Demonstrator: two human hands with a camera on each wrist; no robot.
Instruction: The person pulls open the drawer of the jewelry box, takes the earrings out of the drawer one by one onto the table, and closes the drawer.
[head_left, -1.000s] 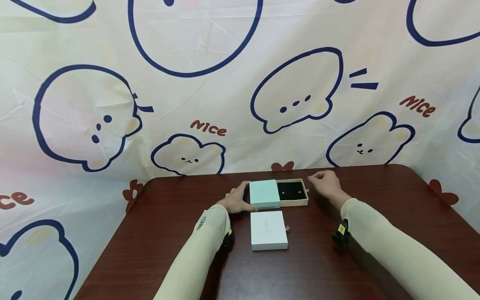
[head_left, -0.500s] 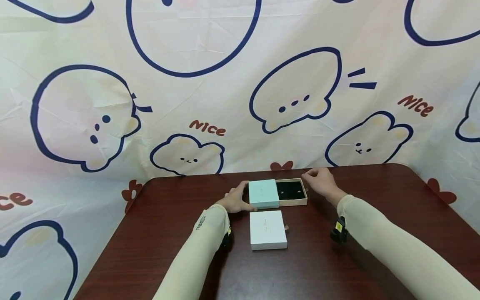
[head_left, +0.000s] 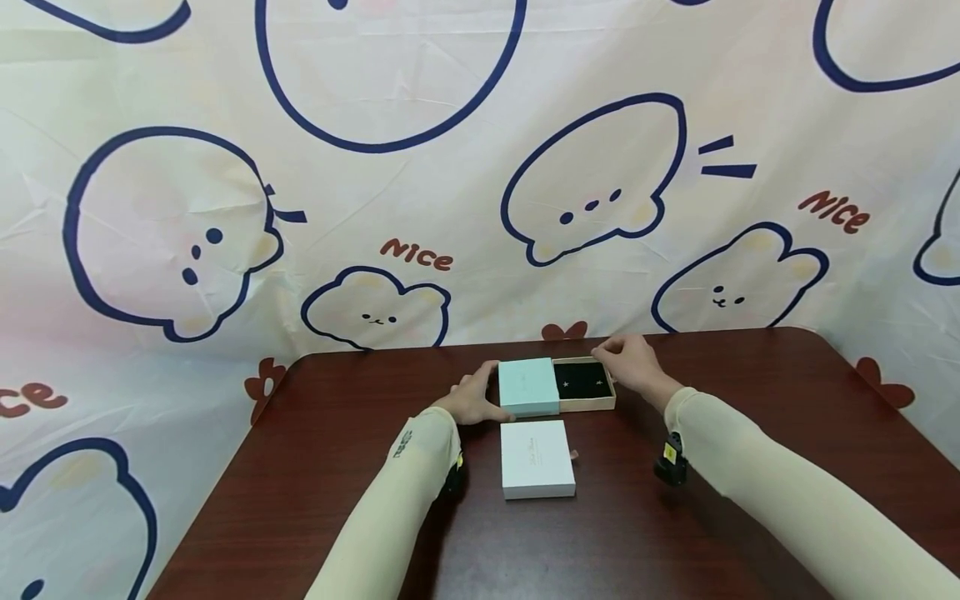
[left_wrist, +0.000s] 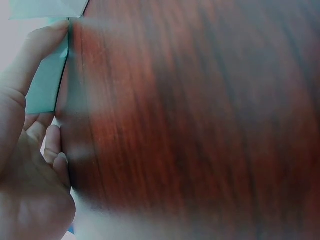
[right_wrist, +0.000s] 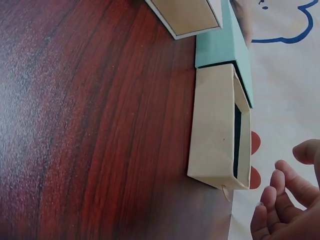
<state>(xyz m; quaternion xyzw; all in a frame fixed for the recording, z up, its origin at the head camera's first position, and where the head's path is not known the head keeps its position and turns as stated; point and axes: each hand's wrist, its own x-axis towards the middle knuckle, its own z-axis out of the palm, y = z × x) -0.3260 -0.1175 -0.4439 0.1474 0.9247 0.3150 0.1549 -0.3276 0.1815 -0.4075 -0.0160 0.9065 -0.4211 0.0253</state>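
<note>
A mint-green slide box (head_left: 528,387) lies near the table's back edge, its cream drawer (head_left: 588,406) pulled out to the right. On the drawer's black pad (head_left: 582,372) are two tiny star-shaped pieces, probably earrings. My left hand (head_left: 468,402) holds the mint box at its left end, thumb on the near side and fingers at the end and behind. My right hand (head_left: 632,362) hovers by the drawer's far right corner. In the right wrist view its fingers (right_wrist: 286,202) are loosely bent and apart from the drawer, with nothing visible between them and the thumb.
A white box (head_left: 536,458) with a small ribbon tab on its right sits just in front of the mint box. Another ribbon tab (right_wrist: 226,194) hangs from the cream drawer's end. Behind the dark wooden table (head_left: 360,467) hangs a printed cloth (head_left: 480,308).
My right hand has moved left, from beside the drawer's right end to over its far right corner. The left hand and both boxes have stayed put.
</note>
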